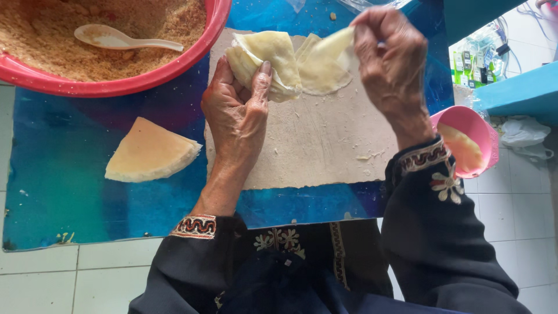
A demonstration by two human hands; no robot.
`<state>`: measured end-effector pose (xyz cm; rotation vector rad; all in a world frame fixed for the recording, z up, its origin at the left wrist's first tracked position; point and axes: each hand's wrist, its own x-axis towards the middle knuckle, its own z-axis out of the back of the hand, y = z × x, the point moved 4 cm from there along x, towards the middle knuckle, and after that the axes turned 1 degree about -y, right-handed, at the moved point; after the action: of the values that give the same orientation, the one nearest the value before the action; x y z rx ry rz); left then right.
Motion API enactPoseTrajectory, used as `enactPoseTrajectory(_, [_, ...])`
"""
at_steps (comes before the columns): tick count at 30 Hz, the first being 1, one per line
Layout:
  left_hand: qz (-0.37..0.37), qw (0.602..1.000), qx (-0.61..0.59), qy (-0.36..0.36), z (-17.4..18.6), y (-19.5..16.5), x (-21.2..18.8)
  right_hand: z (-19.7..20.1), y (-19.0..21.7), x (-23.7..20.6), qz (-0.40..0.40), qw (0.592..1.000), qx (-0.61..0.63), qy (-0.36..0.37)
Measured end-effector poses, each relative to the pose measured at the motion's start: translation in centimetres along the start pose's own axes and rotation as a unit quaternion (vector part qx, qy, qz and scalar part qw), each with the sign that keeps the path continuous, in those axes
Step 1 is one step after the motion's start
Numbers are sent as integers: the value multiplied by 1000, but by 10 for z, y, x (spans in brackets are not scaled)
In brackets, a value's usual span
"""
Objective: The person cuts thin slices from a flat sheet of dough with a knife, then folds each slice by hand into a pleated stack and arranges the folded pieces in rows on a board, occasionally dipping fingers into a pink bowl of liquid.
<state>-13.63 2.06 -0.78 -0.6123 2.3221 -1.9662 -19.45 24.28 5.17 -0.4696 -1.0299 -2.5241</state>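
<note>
Two bare hands fold a thin pastry sheet over a pale board.

The left hand (238,110) pinches the folded left part of the thin pale pastry sheet (290,61) between thumb and fingers, while the right hand (389,58) is closed on the sheet's right flap and lifts it at the far side of the pale work board (314,145). The board lies on a blue mat (64,163). To the left on the mat sits a stack of wedge-shaped wrappers (150,152). At far left a red basin (116,81) holds brown crumbly filling and a white spoon (119,39). At right a small pink cup (468,139) stands beside the right sleeve.
</note>
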Motion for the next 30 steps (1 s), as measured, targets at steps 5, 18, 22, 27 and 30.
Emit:
enactPoseTrajectory(5, [-4,1000,3,2,0,-2,-1,-1,20,-2,239,957,-164,0])
enactPoseTrajectory(18, [-11,999,35,14,0,-5,-2,-14,20,-49,197,960,-197,41])
enactPoseTrajectory(22, [-7,1000,14,19,0,-4,-3,-15,21,-53,177,963,-201,41])
enactPoseTrajectory(27, [-5,1000,23,15,0,-5,-2,-15,23,-53,182,964,-186,53])
enactPoseTrajectory(30, [-3,1000,10,17,-1,-3,-1,-13,26,-53,180,964,-188,55])
